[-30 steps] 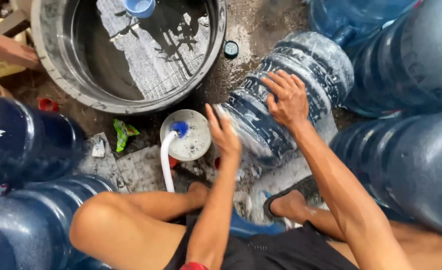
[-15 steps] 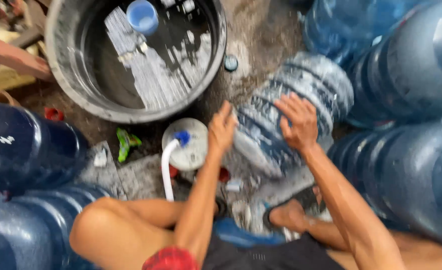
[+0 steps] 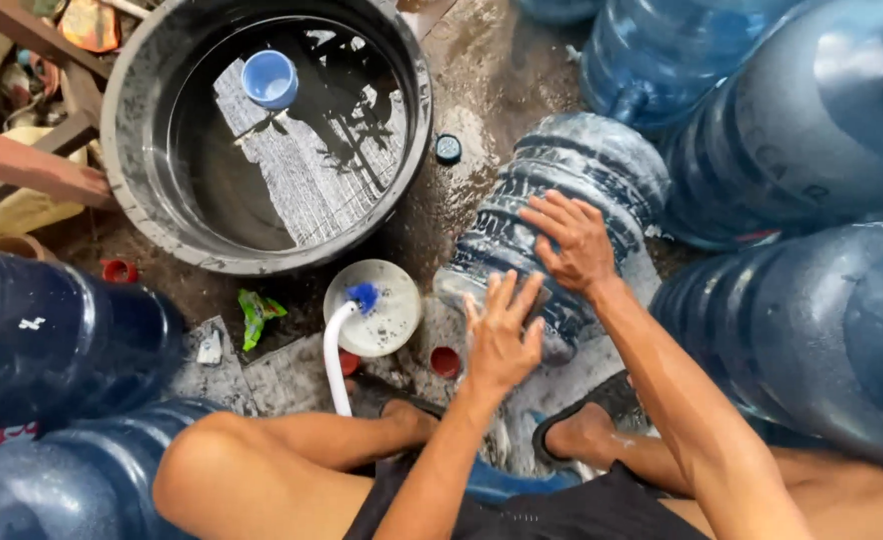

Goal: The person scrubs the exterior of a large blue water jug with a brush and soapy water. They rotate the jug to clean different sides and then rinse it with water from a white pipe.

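**Water jug on its side under two flat hands**

The water jug [image 3: 562, 215], a big ribbed blue-clear bottle, lies on its side on the wet concrete ground [image 3: 492, 80] in front of the seated person, its neck end toward the person's knees and its base toward the other jugs at the top right. The right hand [image 3: 574, 243] rests on the upper side of the jug with the fingers spread and flat, gripping nothing. The left hand [image 3: 502, 335] is open too, fingers spread and pointing away from the body, laid against the jug's lower end near the neck; whether the palm presses fully on it cannot be told.

Just left of the left hand a small white bowl [image 3: 374, 308] sits on the ground with a white-handled brush [image 3: 340, 345] in it, the blue bristle head resting in the bowl. A red cap [image 3: 446, 361] lies between the bowl and the left wrist. A dark round cap [image 3: 449, 148] lies on the ground between the jug and the large grey tub [image 3: 122, 190], which holds water and a floating light-blue cup [image 3: 270, 78]. A green scrap of wrapper [image 3: 257, 313] lies below the tub. More blue jugs [image 3: 812, 130] crowd the right side, and others [image 3: 52, 340] the left.
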